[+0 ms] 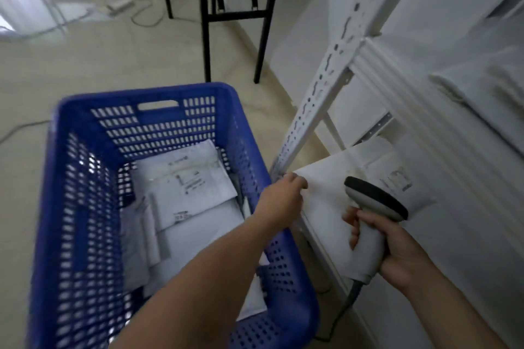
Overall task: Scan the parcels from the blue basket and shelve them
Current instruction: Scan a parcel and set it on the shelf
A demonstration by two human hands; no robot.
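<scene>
1. My left grip (283, 198) reaches across the right rim of the blue basket (136, 96), fingers curled on the near corner of a white parcel (326, 207).
2. That parcel lies flat on a low shelf of the white rack (326, 76), just beside the basket.
3. My right grip (402, 252) is wrapped round the handle of the scanner (374, 201), whose head is over the parcel.
4. More parcels (187, 178) lie piled inside the basket, which stands on the floor.
</scene>
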